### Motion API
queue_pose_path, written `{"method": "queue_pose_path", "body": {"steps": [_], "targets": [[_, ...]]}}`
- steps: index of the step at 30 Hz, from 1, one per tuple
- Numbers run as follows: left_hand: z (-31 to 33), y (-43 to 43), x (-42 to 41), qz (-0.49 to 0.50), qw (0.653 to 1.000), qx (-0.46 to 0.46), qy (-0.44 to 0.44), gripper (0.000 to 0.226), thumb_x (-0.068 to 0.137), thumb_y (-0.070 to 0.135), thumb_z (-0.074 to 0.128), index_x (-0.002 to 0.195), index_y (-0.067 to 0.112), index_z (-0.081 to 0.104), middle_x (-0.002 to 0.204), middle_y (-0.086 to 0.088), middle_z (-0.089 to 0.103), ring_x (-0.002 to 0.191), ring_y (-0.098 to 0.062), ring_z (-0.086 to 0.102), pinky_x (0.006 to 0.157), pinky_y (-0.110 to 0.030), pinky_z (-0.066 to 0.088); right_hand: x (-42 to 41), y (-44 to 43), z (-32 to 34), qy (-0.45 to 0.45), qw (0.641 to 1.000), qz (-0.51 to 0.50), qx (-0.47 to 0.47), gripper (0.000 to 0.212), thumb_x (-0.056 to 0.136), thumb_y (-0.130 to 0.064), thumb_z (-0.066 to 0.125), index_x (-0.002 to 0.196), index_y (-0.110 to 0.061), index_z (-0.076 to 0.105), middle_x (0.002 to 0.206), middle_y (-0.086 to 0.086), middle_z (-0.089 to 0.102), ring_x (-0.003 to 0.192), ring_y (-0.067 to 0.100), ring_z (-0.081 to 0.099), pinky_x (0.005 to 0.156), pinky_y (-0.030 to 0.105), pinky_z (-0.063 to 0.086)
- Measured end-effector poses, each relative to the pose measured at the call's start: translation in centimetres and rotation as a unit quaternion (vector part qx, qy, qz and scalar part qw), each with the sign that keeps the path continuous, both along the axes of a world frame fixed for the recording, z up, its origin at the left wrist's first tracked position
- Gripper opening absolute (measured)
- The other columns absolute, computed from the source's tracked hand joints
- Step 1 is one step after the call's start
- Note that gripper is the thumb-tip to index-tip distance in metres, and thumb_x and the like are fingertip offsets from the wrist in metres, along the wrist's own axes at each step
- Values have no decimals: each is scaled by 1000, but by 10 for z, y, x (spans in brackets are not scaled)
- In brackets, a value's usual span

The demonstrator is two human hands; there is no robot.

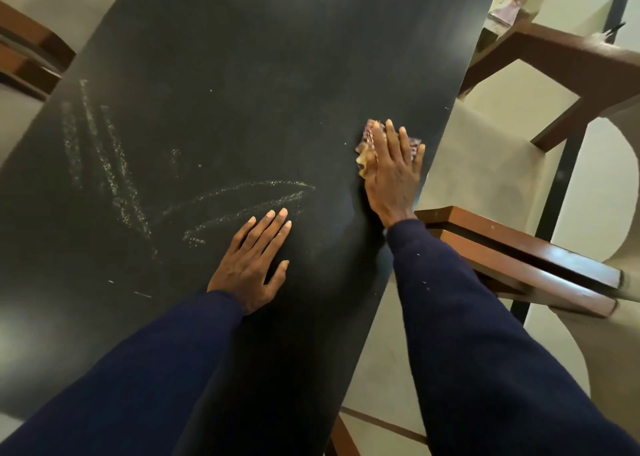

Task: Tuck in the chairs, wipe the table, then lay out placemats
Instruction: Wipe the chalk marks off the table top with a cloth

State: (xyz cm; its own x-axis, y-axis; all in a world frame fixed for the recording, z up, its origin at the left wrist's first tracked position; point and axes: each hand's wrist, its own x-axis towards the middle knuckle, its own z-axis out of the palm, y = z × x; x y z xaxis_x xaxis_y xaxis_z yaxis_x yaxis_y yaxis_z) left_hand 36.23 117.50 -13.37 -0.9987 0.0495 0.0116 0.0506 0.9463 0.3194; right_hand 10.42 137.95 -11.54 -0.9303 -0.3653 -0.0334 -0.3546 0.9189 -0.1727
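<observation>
Right grip [391,175], fingers flat, presses the cloth [364,156] on the worktop [207,57]; white streaks [277,197] lie leftward, beside the flat left grip [251,265].

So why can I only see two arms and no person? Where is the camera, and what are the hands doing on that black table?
The camera sits on the person's head and looks down, so you see what they see: their own two arms in dark blue sleeves. There is only this one picture. The big dark thing is the table. The left hand lies flat on it, holding nothing. The right hand, near the table's right edge, presses a small cloth down with straight fingers, for wiping. The pale streaks on the table look like wiping marks or smears; I can't tell which. A brown wooden chair stands at the right side. No placemats lie on the table yet.
</observation>
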Motion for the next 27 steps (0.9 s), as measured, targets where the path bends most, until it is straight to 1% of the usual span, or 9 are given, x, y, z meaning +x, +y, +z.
{"method": "queue_pose_path", "body": {"steps": [2, 6, 11, 13, 15, 19, 21, 24, 27], "targets": [[-1, -1, 0, 1, 1000, -5, -2, 71, 105, 37, 48, 168, 11, 26, 178, -6, 15, 164, -23, 15, 130, -50, 22, -2, -31, 0, 14, 1000, 20, -4, 66, 105, -41, 24, 168, -24, 31, 175, 6, 28, 163, 32, 21, 129, 66, 12], [0, -1, 0, 0, 1000, 1, -2, 71, 105, 35, 50, 167, 10, 27, 177, -6, 17, 164, -24, 15, 130, -52, 24, 39, -37, -2, 30, 979, 203, -17, 71, 101, -28, 49, 169, -25, 29, 177, 4, 24, 165, 29, 16, 129, 66, 12], [0, 0, -1, 0, 1000, 2, -1, 71, 104, 35, 51, 167, 9, 28, 177, -7, 18, 164, -24, 16, 129, -52, 25, 79, 26, -1, -8, 930, 367, 11, 62, 112, -40, 42, 170, -25, 25, 179, 5, 16, 166, 28, 8, 131, 64, 9], [0, -1, -1, 1, 1000, 2, -1, 72, 105, 35, 51, 167, 9, 27, 177, -7, 17, 164, -24, 16, 130, -51, 24, 69, 47, -1, 0, 940, 342, 2, 67, 108, -36, 51, 169, -23, 28, 178, 6, 18, 166, 29, 10, 130, 66, 12], [0, -1, 0, 2, 1000, 7, 0, 72, 105, 35, 52, 167, 9, 27, 177, -7, 17, 164, -25, 16, 129, -51, 26, 44, 52, -3, 10, 968, 251, -6, 72, 104, -32, 55, 169, -21, 27, 178, 7, 19, 166, 30, 11, 129, 68, 13], [0, -1, 0, 0, 1000, 7, 0, 71, 105, 36, 50, 167, 9, 27, 177, -8, 16, 164, -25, 16, 129, -51, 25, -26, 7, -6, 22, 999, 35, -7, 58, 113, -37, 31, 169, -25, 27, 177, 5, 23, 165, 30, 16, 131, 64, 10], [-1, -2, 0, 0, 1000, 8, -3, 71, 106, 36, 50, 167, 9, 27, 177, -7, 15, 164, -25, 15, 130, -51, 24, -49, -26, -6, 29, 999, -9, -18, 56, 114, -40, 26, 168, -27, 32, 176, 3, 28, 164, 30, 20, 131, 63, 9], [-2, -3, 1, 0, 1000, 8, -5, 71, 106, 36, 50, 167, 9, 27, 178, -7, 14, 164, -25, 14, 130, -51, 23, -44, -58, -7, 51, 997, 54, -18, 59, 109, -33, 34, 167, -27, 34, 175, 2, 31, 163, 29, 24, 130, 64, 12], [-2, -2, 2, 0, 1000, 6, 0, 71, 105, 37, 50, 167, 9, 28, 177, -7, 15, 164, -25, 15, 130, -51, 25, -6, -51, -2, 49, 974, 221, -26, 67, 103, -25, 47, 168, -26, 32, 176, 2, 27, 164, 28, 19, 130, 64, 12]]}}
